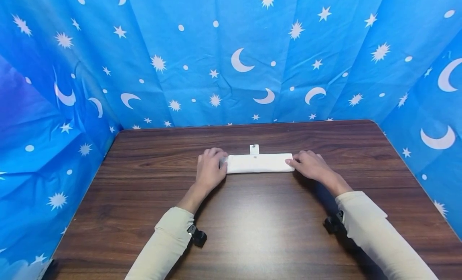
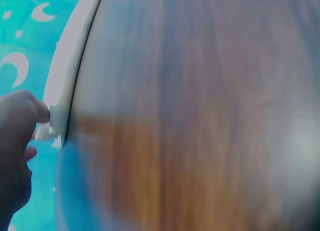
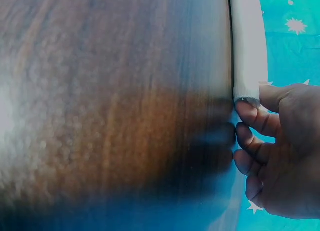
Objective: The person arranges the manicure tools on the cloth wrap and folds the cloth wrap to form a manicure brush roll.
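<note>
A long, narrow white fabric pouch (image 1: 260, 163) lies across the table, folded flat. From its far edge a short tab (image 1: 254, 148) with a metal snap sticks out, and a second snap sits on the pouch just below it. My left hand (image 1: 211, 167) holds the pouch's left end, thumb along the near side; a small greyish patch shows there by the fingers. At the opposite end, my right hand (image 1: 312, 165) pinches the corner, its thumb on top. In the right wrist view the fingertips (image 3: 245, 111) meet the pouch's end, the other fingers curled below.
The dark wood-grain table (image 1: 252, 224) reflects a bright patch of light in front of the pouch. Blue cloth (image 1: 202, 71) with white moons and stars hangs behind the table and along both sides. Each sleeve carries a small black wrist camera (image 1: 198, 236).
</note>
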Available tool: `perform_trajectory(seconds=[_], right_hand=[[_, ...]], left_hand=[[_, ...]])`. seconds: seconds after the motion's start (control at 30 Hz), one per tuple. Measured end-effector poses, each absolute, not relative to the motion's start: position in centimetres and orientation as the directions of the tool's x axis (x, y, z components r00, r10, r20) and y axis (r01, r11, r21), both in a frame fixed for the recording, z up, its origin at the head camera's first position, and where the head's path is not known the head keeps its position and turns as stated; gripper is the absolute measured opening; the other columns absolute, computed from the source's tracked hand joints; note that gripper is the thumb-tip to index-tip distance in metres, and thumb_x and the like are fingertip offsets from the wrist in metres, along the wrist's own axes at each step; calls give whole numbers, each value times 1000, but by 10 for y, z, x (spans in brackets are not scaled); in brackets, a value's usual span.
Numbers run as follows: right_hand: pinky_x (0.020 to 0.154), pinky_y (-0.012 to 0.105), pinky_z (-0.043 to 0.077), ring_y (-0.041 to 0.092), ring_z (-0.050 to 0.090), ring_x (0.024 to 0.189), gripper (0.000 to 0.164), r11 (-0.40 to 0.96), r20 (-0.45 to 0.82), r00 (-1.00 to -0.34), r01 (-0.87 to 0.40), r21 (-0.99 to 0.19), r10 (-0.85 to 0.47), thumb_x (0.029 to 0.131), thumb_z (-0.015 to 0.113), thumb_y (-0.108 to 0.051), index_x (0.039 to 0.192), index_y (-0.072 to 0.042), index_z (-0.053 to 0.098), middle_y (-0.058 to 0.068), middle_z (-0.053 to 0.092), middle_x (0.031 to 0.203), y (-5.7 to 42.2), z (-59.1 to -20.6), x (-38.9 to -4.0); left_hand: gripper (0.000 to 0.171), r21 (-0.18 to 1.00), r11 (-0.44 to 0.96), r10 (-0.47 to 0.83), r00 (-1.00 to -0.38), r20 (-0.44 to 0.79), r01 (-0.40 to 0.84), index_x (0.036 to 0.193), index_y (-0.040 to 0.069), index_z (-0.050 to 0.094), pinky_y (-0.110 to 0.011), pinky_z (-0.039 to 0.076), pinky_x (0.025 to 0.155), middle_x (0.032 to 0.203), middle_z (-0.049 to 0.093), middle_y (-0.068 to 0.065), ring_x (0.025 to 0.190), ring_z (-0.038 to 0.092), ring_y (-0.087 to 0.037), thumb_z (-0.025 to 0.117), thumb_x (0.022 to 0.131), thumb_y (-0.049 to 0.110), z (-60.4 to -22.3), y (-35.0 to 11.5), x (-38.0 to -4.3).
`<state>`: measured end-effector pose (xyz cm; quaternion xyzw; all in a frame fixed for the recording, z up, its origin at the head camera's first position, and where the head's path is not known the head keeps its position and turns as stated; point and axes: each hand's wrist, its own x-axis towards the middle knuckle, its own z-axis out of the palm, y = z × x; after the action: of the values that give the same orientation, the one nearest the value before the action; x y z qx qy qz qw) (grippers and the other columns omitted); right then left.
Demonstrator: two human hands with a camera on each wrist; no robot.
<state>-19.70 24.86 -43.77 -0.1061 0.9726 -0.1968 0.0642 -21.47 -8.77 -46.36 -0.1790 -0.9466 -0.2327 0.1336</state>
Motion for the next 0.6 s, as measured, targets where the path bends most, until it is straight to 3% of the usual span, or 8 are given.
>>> perform_trajectory(seconds=[0.1, 0.2, 0.37, 0.6], right_hand=[[60, 30, 29, 16, 40, 58, 47, 902, -97, -969, -171, -397, -227, 106, 51, -39, 65, -14, 49, -1, 42, 61, 247, -437, -198], [60, 30, 30, 16, 41, 58, 46, 902, -109, -968, -165, -399, -225, 106, 51, -39, 67, -14, 51, -1, 43, 62, 246, -436, -199], [60, 31, 31, 17, 42, 59, 44, 900, -148, -963, -145, -410, -223, 106, 50, -39, 70, -13, 54, 0, 45, 63, 246, -434, -200], [59, 31, 30, 14, 38, 58, 47, 900, -219, -952, -103, -425, -212, 107, 46, -44, 72, -12, 55, -3, 40, 62, 248, -431, -203]], left_hand=[[16, 328, 762, 397, -804, 444, 558, 102, 11, 77, -47, 51, 97, 109, 75, -6, 106, 69, -27, 71, 87, 9, -463, -80, -212], [16, 296, 709, 476, -744, 469, 640, 105, 11, 77, -43, 53, 100, 111, 76, -5, 108, 70, -24, 72, 90, 12, -463, -73, -211], [31, 255, 678, 581, -715, 389, 690, 127, 15, 72, -41, 52, 104, 130, 70, -5, 124, 63, -23, 69, 97, 24, -465, -63, -209], [28, 184, 695, 619, -708, 338, 695, 127, 18, 72, -39, 50, 107, 134, 69, -3, 128, 60, -22, 65, 100, 23, -468, -56, -209]])
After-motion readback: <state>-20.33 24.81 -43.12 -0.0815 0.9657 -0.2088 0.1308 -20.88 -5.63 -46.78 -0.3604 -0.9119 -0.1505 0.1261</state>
